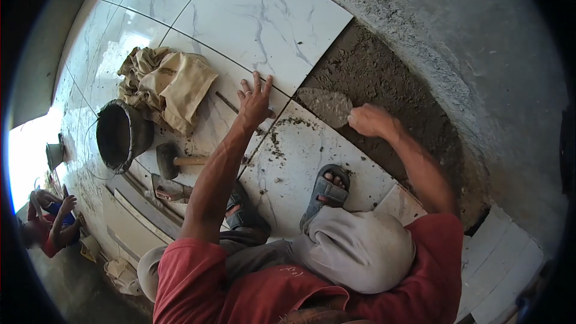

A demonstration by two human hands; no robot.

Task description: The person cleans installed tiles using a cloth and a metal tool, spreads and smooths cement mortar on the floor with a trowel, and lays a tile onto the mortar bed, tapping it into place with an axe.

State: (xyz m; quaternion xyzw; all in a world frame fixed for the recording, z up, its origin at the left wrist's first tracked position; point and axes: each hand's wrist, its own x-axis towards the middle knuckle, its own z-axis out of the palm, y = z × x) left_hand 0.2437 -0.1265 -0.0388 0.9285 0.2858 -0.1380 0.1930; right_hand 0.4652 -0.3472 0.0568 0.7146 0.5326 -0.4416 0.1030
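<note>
My right hand (373, 121) is closed around the handle of a trowel, whose mortar-smeared blade (327, 105) lies over the brown mortar bed (384, 78). The handle itself is hidden in my fist. With fingers spread, my left hand (257, 102) rests on a white marbled tile (237, 78) close to the joint with the big tile (258, 18) beyond. Beneath that wrist lies a thin dark rod (228, 103), partly covered by the hand. Bits of mortar (276, 144) are scattered over the tile in front of my sandals.
On the left are a crumpled tan cloth or sack (174, 84), a black bucket (144, 132), a rubber mallet (168, 161) and a flat tool with a reddish handle (171, 193). A rough wall edge (420, 42) borders the mortar. Another person (54, 222) sits at far left.
</note>
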